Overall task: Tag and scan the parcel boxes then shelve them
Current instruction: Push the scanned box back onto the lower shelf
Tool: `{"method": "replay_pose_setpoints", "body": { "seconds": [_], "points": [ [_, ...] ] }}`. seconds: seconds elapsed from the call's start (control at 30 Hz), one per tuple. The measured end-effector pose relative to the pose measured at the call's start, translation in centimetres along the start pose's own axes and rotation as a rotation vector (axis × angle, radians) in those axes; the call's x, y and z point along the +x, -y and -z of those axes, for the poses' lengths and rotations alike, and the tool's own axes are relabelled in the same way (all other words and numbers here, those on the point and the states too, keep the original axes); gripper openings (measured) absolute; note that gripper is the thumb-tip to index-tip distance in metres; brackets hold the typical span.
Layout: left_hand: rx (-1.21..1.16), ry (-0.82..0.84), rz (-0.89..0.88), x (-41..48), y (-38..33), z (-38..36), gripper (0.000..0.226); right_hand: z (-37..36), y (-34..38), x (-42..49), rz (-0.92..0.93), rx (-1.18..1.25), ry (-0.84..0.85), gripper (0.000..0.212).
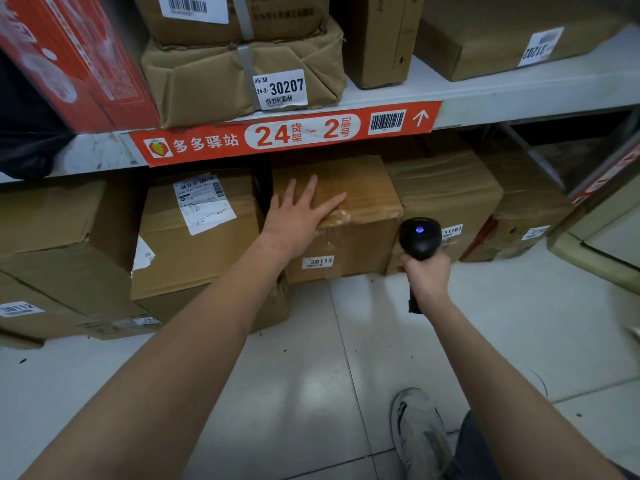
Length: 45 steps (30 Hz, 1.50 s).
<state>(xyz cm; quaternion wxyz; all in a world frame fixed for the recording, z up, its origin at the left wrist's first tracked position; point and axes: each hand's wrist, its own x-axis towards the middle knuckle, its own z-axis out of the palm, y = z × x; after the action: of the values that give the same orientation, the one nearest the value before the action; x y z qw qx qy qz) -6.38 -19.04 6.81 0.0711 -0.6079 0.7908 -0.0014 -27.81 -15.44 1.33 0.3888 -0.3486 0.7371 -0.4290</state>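
A brown parcel box (360, 233) stands on the floor under the shelf, with a white tag (318, 261) reading 30113 on its front face. My left hand (298, 216) rests flat on the box's top near its front left corner, fingers spread. My right hand (427, 275) grips a black barcode scanner (419, 237) by its handle. The scanner's head, with a blue light lit, is just right of the box's front face.
More cardboard boxes stand at floor level on both sides, tagged 30112 (17, 309) and 31101 (452, 231). The shelf edge (519, 105) above carries an orange 24-2 label (287, 133) and more boxes, one tagged 30207 (280, 89). My shoe (419, 434) is on the tiled floor.
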Motion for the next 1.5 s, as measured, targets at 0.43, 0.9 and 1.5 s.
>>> {"method": "replay_pose_setpoints", "body": {
  "seconds": [0.43, 0.9, 1.5],
  "points": [
    [0.036, -0.19, -0.021, -9.0, -2.0, -2.1, 0.083, 1.1, -3.0, -5.5, 0.182, -0.277, 0.013, 0.021],
    [0.009, -0.034, -0.008, -20.1, -0.9, -11.0, 0.083, -2.0, -11.9, -12.1, 0.15, -0.665, 0.509, 0.038],
    [-0.025, -0.007, 0.02, -21.6, -1.1, -19.4, 0.099, -7.0, -20.7, -14.0, -0.003, -0.986, 0.688, 0.042]
  ]
}}
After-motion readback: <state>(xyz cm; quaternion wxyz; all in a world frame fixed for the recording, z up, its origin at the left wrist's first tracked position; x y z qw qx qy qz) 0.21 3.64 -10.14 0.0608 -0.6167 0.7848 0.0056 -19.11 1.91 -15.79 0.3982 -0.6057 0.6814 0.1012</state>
